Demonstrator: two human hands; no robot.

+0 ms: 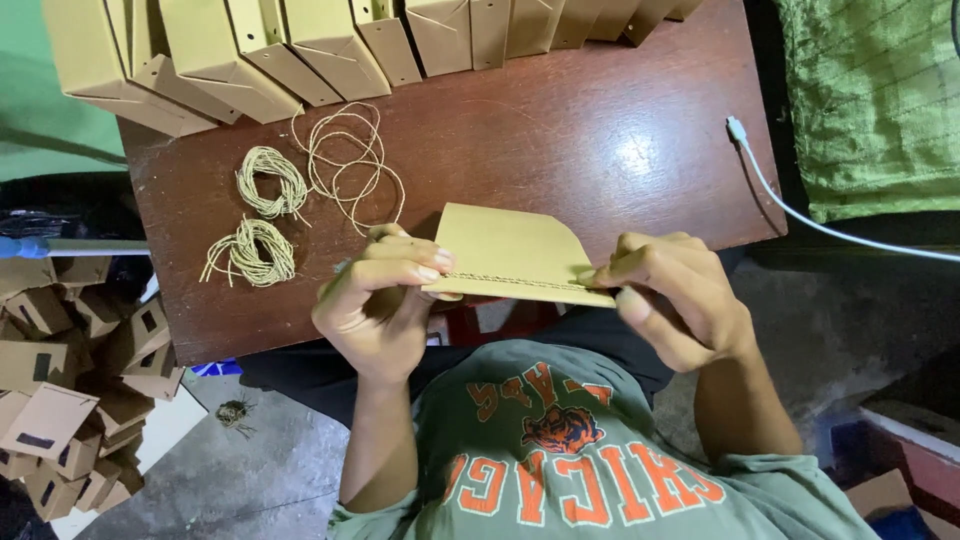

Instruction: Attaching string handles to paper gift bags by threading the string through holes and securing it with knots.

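A flat tan cardboard piece (510,250) with a cut corner is held over the near edge of a dark brown wooden table (560,130). A thin length of twine (510,279) lies stretched along its lower edge. My left hand (385,300) pinches the piece's left end and the twine there. My right hand (670,290) pinches the right end in the same way. Both hands hover just above my lap.
Two small coils of twine (270,180) (250,250) and a loose loop of twine (350,160) lie on the table's left. Folded tan boxes (300,45) line the far edge. A white cable (790,200) trails off the right. More brown boxes (70,390) are piled on the floor at left.
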